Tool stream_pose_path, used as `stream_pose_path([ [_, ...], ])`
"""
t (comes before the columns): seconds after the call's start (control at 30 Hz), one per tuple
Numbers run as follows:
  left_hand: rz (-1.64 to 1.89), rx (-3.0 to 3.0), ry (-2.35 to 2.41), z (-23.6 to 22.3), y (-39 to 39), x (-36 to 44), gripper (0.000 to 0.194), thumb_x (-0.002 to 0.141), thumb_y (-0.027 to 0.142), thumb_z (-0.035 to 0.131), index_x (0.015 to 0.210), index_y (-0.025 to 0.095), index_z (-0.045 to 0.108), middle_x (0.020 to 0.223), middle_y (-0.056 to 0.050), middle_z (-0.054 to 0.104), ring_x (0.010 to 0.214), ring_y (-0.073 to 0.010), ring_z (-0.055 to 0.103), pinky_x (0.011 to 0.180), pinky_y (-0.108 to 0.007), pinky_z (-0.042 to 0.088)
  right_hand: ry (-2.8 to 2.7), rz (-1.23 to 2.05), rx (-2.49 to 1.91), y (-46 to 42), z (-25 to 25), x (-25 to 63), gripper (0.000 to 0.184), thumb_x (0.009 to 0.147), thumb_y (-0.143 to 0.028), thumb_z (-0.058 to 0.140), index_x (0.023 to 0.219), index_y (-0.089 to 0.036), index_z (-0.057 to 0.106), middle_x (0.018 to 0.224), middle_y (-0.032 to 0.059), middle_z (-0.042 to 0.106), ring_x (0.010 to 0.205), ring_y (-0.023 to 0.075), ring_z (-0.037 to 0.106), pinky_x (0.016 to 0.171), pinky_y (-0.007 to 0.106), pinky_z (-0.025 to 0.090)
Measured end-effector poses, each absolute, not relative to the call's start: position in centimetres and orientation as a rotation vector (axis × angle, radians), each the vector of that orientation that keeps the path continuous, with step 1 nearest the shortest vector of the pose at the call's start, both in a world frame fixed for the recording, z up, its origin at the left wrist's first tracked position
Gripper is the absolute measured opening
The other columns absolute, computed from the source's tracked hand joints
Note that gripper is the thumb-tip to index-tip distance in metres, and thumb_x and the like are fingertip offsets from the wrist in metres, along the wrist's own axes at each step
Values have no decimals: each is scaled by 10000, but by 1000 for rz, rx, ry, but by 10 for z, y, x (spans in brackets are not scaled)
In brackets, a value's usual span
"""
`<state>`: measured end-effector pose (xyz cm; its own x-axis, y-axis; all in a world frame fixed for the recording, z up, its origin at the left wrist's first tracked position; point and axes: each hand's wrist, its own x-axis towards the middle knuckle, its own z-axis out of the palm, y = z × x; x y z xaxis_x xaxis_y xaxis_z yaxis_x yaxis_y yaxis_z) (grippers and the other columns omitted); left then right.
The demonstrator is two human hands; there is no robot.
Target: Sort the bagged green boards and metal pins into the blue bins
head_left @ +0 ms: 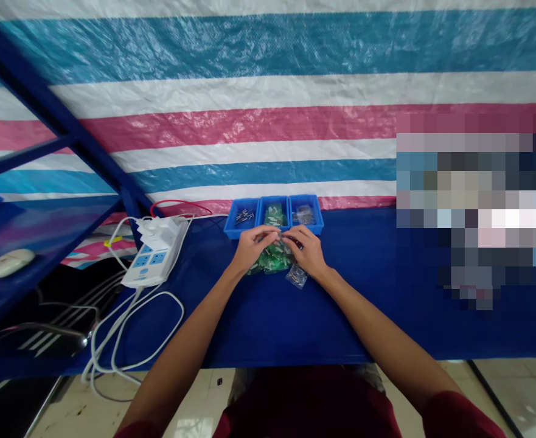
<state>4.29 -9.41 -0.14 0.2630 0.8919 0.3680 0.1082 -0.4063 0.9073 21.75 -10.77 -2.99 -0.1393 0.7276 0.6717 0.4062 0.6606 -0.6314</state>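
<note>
My left hand (253,248) and my right hand (308,248) meet just in front of the blue bins, fingertips pinched close together. Between them is something small and greyish, too small to name. Beneath the fingers lies a pile of green packets (273,260), partly covered by the hands. A small clear plastic bag (297,276) with little pieces inside rests on the table by my right wrist. Behind the hands, the left blue bin (236,233) holds thin metal pins (244,216), the middle one green-and-white pieces (274,214), the right one clear packets (303,214).
A white power strip (151,261) with plugs and looped white cables (180,310) sits on the left of the blue table (363,261). Further left are a blue metal frame (89,158) and a white mouse (8,263). A striped tarp (268,128) hangs behind. An area at right is pixelated.
</note>
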Motion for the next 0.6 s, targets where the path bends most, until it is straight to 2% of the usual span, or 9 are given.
stream_pose_path([
  [0.33,1186,1793,926,2,-96,42,282,835,401,624,916,147,716,723,-40,675,650,-153,618,647,-290,511,-1744,381,-951,-111,-27,217,174,927,-292,477,922,-197,622,907,59,617,781,152,584,720,275,471],
  [0.5,1308,2070,1049,4,-95,41,246,805,408,663,841,171,718,868,-58,641,819,-168,594,725,-286,481,-1714,398,-1001,-109,-29,217,205,939,-304,433,921,-187,600,852,48,612,732,146,574,693,271,454],
  [0.6,1272,1980,1003,3,-95,41,263,801,415,663,837,154,673,851,-55,658,781,-163,618,720,-285,491,-1647,492,-1013,-108,-31,217,186,924,-324,459,916,-193,592,813,31,623,661,136,577,655,268,458],
])
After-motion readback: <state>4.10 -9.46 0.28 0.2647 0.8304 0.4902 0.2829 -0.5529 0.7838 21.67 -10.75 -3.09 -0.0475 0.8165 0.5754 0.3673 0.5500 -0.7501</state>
